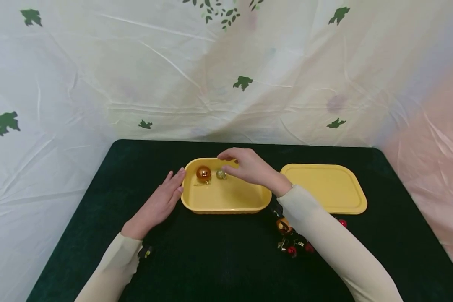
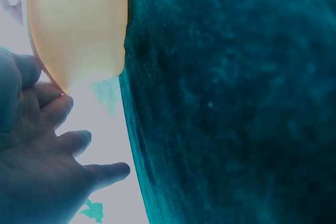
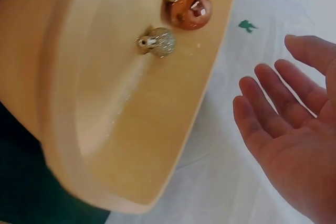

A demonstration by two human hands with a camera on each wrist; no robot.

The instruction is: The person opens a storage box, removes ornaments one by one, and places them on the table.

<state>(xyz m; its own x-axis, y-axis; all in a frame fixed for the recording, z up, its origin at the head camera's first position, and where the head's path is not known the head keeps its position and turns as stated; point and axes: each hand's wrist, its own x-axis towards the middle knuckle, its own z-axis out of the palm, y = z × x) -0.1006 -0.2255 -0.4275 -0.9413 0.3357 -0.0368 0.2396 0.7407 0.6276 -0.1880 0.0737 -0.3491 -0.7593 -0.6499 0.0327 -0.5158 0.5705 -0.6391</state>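
A yellow rectangular container [image 1: 226,199] with rounded corners stands on the dark green cloth. Inside it lie a shiny orange Christmas bauble [image 1: 204,173] and a smaller gold glitter bauble [image 1: 221,174], both with gold caps, also seen in the right wrist view. My left hand [image 1: 161,204] touches the container's left rim, fingers extended and spread in the left wrist view. Over the container's back right part hovers my right hand [image 1: 251,167]. Its fingers are loosely bent with nothing between them, as the right wrist view [image 3: 294,124] of that hand confirms.
A flat yellow lid [image 1: 326,188] lies to the right, partly behind the right sleeve [image 1: 336,239]. Several more ornaments, including an orange bauble [image 1: 284,225] and a small red bauble [image 1: 291,251], lie beside and under that forearm. A white patterned curtain [image 1: 196,84] hangs behind the table.
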